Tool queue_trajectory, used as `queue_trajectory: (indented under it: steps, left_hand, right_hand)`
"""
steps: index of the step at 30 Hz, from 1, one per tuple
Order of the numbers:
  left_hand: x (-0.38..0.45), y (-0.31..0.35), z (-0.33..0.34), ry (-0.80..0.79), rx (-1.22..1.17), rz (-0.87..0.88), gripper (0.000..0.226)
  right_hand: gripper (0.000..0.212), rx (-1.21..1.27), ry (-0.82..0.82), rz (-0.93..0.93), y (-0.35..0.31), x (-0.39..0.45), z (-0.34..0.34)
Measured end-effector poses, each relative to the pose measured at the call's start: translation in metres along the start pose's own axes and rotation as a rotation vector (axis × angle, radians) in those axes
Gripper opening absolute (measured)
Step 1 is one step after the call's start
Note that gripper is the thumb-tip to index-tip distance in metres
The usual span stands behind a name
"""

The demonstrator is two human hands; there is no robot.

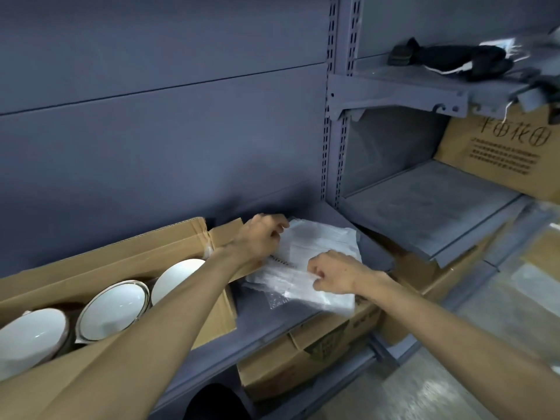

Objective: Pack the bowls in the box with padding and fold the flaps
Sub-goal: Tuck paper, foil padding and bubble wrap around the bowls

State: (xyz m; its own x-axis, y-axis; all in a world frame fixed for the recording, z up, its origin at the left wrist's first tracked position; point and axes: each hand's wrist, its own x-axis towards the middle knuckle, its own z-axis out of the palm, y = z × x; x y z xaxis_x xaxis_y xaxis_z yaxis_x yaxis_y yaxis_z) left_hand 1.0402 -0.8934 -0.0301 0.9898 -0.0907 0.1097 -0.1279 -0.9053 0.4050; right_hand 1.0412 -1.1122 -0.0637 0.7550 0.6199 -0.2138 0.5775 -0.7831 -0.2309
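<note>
An open cardboard box [100, 265] sits on the grey shelf at the left. Three white bowls with dark rims stand on edge inside it: one at the left [28, 336], one in the middle [113, 309], one behind my forearm [177, 277]. To the right of the box lies a stack of clear plastic padding sheets [321, 241] on the shelf. My left hand [257, 237] pinches the stack's far left edge. My right hand [333, 272] pinches the top sheet near its front edge.
The grey shelf [269, 313] has a blue-grey back panel. More cardboard boxes [318, 353] sit beneath it. At the right are a bare lower shelf [424, 204], a printed carton [500, 153] and dark items [454, 56] on the upper shelf.
</note>
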Motion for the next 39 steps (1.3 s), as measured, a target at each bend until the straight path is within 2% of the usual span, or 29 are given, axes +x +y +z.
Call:
queue_trajectory:
  steps: [3,6,8,10,12,14,15,18,19,25,27,30,33,36,39]
  left_hand:
    - [-0.003,-0.004,-0.013,0.045,-0.127,0.024,0.045]
    - [-0.008,-0.001,-0.028,0.044,-0.193,0.007,0.039]
    - [-0.014,0.004,-0.039,0.046,-0.269,0.003,0.042]
    - [-0.023,0.007,-0.052,0.05,-0.28,0.023,0.058]
    - [-0.031,0.007,-0.063,0.05,-0.219,0.052,0.069]
    - [-0.04,0.004,-0.075,0.044,-0.22,0.049,0.069]
    - [-0.044,0.0,-0.08,0.059,-0.206,0.05,0.061]
    - [-0.062,-0.018,-0.099,0.194,-0.028,0.089,0.01]
    - [-0.069,-0.026,-0.106,0.238,-0.032,0.077,0.008]
    - [-0.125,-0.064,-0.156,0.401,-0.393,-0.085,0.012]
    - [-0.146,-0.078,-0.169,0.423,-0.419,-0.081,0.011]
    - [-0.183,-0.105,-0.182,0.415,-0.325,-0.058,0.01]
    - [-0.226,-0.139,-0.19,0.357,-0.211,-0.126,0.025]
    - [-0.27,-0.167,-0.193,0.258,-0.007,-0.283,0.032]
    - [-0.303,-0.186,-0.19,0.145,0.048,-0.369,0.02]
  right_hand:
    - [0.03,0.139,0.254,0.03,0.005,0.001,-0.025]
    - [0.024,0.343,0.501,0.079,0.005,0.004,-0.053]
    - [0.023,0.524,0.57,0.05,-0.001,0.007,-0.068]
    - [0.021,0.67,0.587,-0.016,-0.009,0.009,-0.079]
    - [0.021,0.746,0.58,-0.049,-0.021,0.009,-0.084]
    - [0.022,0.766,0.57,-0.074,-0.034,0.012,-0.085]
    - [0.022,0.773,0.556,-0.088,-0.042,0.015,-0.083]
    - [0.02,0.81,0.498,-0.134,-0.069,0.025,-0.073]
    - [0.02,0.816,0.488,-0.154,-0.078,0.03,-0.069]
    - [0.028,0.83,0.494,-0.273,-0.136,0.057,-0.056]
    - [0.024,0.835,0.467,-0.316,-0.16,0.063,-0.054]
    - [0.034,0.733,0.368,-0.368,-0.193,0.067,-0.05]
    - [0.051,0.481,0.231,-0.433,-0.216,0.076,-0.037]
    - [0.042,0.248,0.159,-0.49,-0.235,0.088,-0.017]
    - [0.039,0.262,0.073,-0.546,-0.249,0.09,-0.004]
